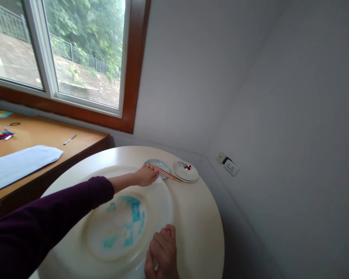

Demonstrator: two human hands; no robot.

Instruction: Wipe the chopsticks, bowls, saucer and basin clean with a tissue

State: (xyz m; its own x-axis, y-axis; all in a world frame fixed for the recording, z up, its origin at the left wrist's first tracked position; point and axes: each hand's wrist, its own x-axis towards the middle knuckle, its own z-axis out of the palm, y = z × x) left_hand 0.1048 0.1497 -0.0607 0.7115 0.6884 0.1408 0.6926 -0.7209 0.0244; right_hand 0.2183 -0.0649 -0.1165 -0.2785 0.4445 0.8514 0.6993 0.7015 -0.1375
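My left hand (147,176), below a dark purple sleeve, reaches across a pale round turntable (166,201) to its far edge. Its fingers are curled; a small white tip shows beside them, but what they grip is hidden. Just beyond the fingers, orange chopsticks (170,174) lie against a grey-white plate (154,162). At the near right edge of the turntable, my right hand (163,248) is closed in a fist. A bit of white shows below its fingers, too little to name. Faded blue markings (135,211) cover the turntable's middle.
A white plate with a red design (186,171) sits near the far edge of the round table (200,217). On the left, a wooden desk (84,141) bears a white sheet (26,161) and a pen (69,140). Wall sockets (231,167) are at right.
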